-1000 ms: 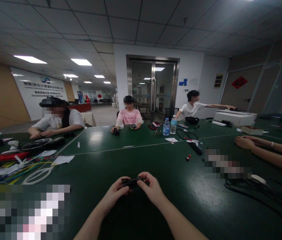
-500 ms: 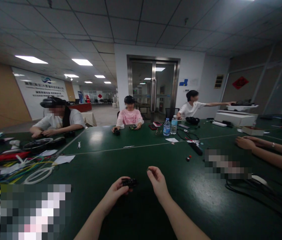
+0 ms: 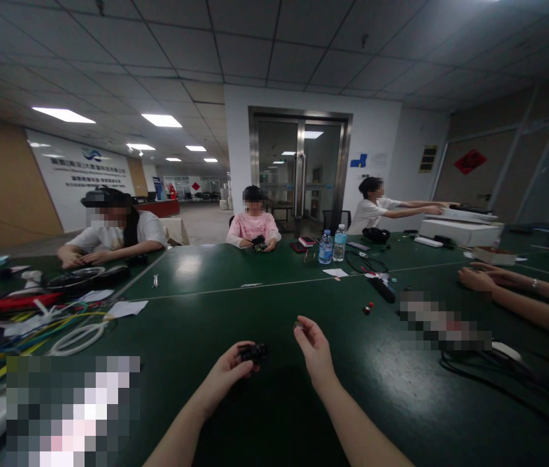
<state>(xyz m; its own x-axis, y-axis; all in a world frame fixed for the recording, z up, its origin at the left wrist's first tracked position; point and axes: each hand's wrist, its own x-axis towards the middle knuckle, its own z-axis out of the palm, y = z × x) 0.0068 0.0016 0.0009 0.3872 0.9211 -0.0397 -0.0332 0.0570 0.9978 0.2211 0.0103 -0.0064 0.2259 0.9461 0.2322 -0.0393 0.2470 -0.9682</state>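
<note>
My left hand (image 3: pixel 236 367) is closed round a small black device (image 3: pixel 255 352), whose exact kind I cannot make out; its far end sticks out past the fingertips. To the right and a little higher, my right hand (image 3: pixel 314 344) is in a pinch. A tiny thin piece (image 3: pixel 298 326) shows between thumb and forefinger, too small to name. Both hands are held over the dark green table (image 3: pixel 274 415), apart from each other.
Cables (image 3: pixel 77 337) and papers crowd the left side. Two water bottles (image 3: pixel 332 245), phones and a black power strip (image 3: pixel 381 289) lie ahead and right. A co-worker's hands (image 3: pixel 478 279) rest at the right. Several people sit round the table.
My right hand has shifted slightly up and to the right, farther from the black device. Across the table, the person in pink has drawn both hands together, and another person now reaches with both arms.
</note>
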